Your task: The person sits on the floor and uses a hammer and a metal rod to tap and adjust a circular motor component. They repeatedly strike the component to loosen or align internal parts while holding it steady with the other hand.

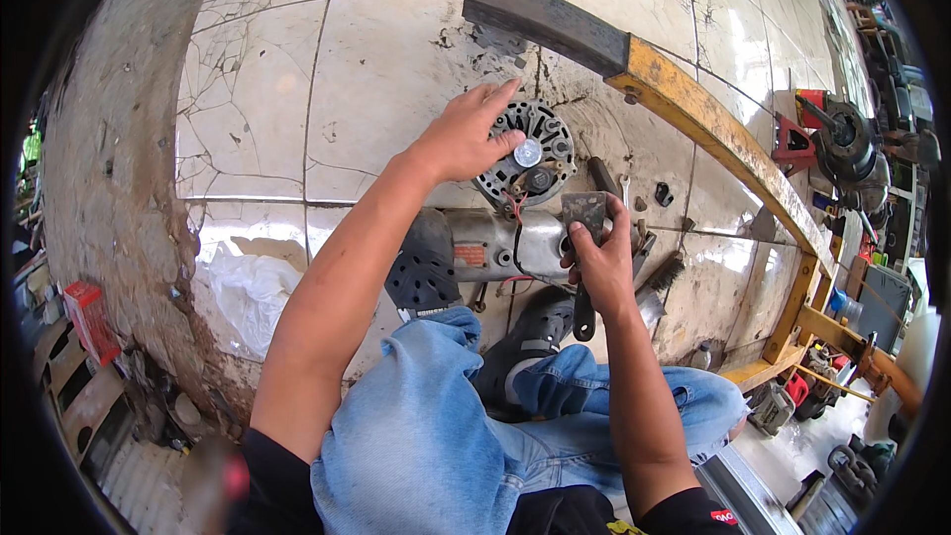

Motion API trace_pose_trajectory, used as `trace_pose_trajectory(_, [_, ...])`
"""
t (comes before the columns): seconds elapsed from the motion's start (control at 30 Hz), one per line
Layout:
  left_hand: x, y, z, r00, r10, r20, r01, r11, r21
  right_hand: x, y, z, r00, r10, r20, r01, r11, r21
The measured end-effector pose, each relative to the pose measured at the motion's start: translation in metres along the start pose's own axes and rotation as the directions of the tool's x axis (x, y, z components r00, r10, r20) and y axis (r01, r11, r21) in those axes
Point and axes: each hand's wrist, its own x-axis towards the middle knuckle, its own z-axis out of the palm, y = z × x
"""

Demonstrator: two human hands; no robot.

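My left hand [466, 134] rests at the left side of a round, slotted metal motor end housing [535, 173], fingers stretched out and thumb at its silver centre cap [527, 152]. My right hand [606, 267] grips a dark flat-headed metal tool [584, 206] with a black holed handle pointing down. Below the housing lies a grey metal cylindrical body [540, 253] with red and black wires [517, 228]. To the right are a black-handled tool [601, 174], a wrench [625, 187], a small black part [664, 194] and a dark brush [666, 274].
A yellow-and-black steel frame [713, 124] arches over the cracked tiles [396, 59] from top centre to lower right. My shoes [426, 267] flank the work. A white plastic bag [248, 297] and red box [91, 317] lie left; a red stand [792, 144], machinery and clutter line the right.
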Motion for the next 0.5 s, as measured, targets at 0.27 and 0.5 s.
trace_pose_trajectory(0.27, [-0.002,0.029,0.016,0.944,-0.286,0.164,0.217,0.915,0.340,0.012,0.003,-0.002,0.999,-0.007,-0.031,0.006,0.999,-0.040])
trace_pose_trajectory(0.5, [0.001,0.026,0.011,0.945,-0.250,0.209,0.183,0.938,0.294,0.032,-0.013,-0.002,0.995,-0.017,-0.100,-0.009,0.968,-0.250])
